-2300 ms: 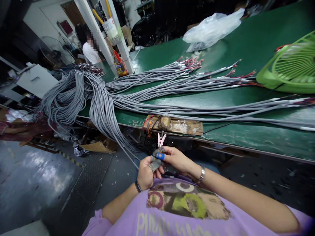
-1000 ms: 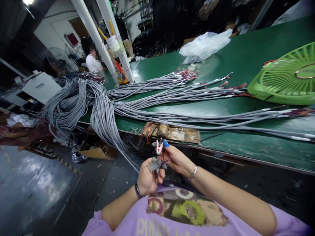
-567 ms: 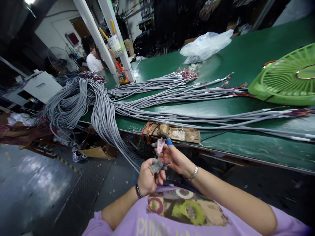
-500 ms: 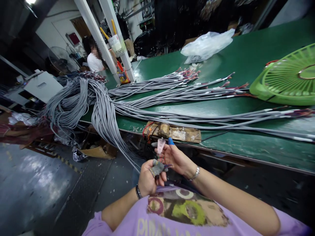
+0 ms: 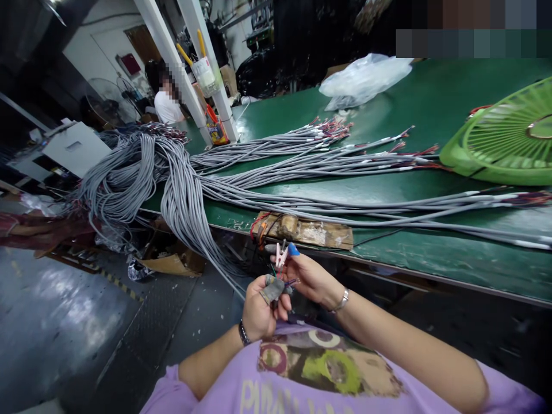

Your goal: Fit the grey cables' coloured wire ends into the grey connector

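Note:
My left hand (image 5: 261,305), with grey finger covers on thumb and fingertips, is closed around the stripped end of a grey cable. Thin coloured wires (image 5: 291,282) stick out past its thumb. My right hand (image 5: 311,276) has a blue cover on one fingertip and grips a small pale pink clip (image 5: 281,255) that looks like a clothes peg. Red and green wires run up from the left hand toward the clip; whether its jaws hold them is too small to tell. Just beyond the hands, a wooden block (image 5: 317,232) with a lump on top lies at the bench edge.
Bundles of grey cables (image 5: 276,172) with bared coloured ends stretch across the green bench (image 5: 426,109), and many hang over its front edge. A green fan (image 5: 504,138) stands at the right. Behind are a plastic bag (image 5: 366,80), white posts (image 5: 196,63) and a seated person (image 5: 167,106).
My right hand has turned the pink clip, so its two legs now show apart instead of its flat side. The left hand stays in nearly the same place with the wires.

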Action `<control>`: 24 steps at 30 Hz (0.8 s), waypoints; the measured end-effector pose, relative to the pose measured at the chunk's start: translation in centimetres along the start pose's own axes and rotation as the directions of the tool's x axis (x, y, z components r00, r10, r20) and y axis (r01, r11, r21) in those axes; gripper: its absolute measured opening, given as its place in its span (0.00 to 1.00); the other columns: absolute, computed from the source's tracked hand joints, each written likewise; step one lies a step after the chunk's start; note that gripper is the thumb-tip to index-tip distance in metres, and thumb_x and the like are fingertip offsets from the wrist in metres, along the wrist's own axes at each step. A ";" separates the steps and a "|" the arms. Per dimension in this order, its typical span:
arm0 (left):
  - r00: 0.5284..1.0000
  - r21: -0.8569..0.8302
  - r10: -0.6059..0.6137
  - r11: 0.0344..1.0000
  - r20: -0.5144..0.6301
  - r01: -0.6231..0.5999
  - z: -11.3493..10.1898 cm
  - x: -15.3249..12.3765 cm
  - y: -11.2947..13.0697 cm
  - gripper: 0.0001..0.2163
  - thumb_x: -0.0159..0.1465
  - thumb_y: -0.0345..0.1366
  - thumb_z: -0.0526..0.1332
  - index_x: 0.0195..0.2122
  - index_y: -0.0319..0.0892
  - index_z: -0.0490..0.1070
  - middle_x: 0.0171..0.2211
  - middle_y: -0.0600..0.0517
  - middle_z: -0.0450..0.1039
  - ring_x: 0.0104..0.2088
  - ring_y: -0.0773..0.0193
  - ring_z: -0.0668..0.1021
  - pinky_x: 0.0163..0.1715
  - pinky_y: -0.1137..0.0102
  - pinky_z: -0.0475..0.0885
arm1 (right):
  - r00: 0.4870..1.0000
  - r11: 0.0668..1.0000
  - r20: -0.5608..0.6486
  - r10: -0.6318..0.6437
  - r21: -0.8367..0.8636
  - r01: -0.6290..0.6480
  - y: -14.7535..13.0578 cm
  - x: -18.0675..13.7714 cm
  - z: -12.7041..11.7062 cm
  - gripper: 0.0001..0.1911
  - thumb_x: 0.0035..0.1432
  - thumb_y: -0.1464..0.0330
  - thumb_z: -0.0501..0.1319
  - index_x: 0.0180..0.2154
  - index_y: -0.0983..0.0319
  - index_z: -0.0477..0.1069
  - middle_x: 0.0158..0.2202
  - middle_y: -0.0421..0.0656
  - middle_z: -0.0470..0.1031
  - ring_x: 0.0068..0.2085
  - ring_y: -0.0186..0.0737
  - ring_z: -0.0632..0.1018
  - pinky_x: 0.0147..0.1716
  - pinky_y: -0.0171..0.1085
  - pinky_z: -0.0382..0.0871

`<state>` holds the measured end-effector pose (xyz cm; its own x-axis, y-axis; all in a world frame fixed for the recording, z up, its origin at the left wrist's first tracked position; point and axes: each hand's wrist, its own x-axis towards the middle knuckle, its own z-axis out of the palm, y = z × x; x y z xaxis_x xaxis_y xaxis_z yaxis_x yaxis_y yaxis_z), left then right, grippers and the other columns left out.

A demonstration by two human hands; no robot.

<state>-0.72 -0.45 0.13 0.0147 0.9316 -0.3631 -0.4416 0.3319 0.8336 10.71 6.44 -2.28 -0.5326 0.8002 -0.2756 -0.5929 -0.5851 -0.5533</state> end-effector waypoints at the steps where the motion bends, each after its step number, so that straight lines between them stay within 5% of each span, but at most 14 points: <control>1: 1.000 -0.004 -0.002 1.000 -0.004 0.002 0.0 0.0 0.0 0.16 0.49 0.45 0.66 0.21 0.39 0.64 0.13 0.54 0.69 0.08 0.74 0.65 0.07 0.79 0.50 | 1.000 1.000 0.010 0.009 0.008 -0.009 0.1 0.2 -0.1 0.16 0.51 0.55 0.62 0.34 0.62 0.73 0.28 0.42 0.73 0.27 0.34 0.72 0.26 0.33 0.67; 11: 0.999 0.009 -0.036 0.999 -0.032 0.037 -0.1 0.4 -0.3 0.15 0.49 0.44 0.66 0.21 0.39 0.64 0.12 0.54 0.69 0.07 0.74 0.64 0.07 0.79 0.50 | 0.997 0.997 -0.070 -0.029 0.067 0.033 0.2 0.7 0.6 0.13 0.45 0.59 0.69 0.29 0.61 0.74 0.26 0.39 0.73 0.24 0.31 0.70 0.24 0.29 0.67; 24: 1.000 0.049 -0.026 0.998 -0.013 0.027 -0.2 0.2 -0.1 0.16 0.49 0.45 0.66 0.20 0.39 0.63 0.12 0.54 0.69 0.07 0.74 0.64 0.07 0.79 0.48 | 0.998 0.996 0.049 0.036 0.079 -0.040 0.2 0.3 -0.3 0.21 0.53 0.51 0.59 0.33 0.63 0.74 0.29 0.44 0.75 0.26 0.33 0.72 0.26 0.31 0.68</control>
<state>-0.88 -0.30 -0.11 0.0145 0.9206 -0.3903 -0.3964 0.3636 0.8430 10.59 6.62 -2.73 -0.5824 0.7713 -0.2566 -0.6170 -0.6249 -0.4783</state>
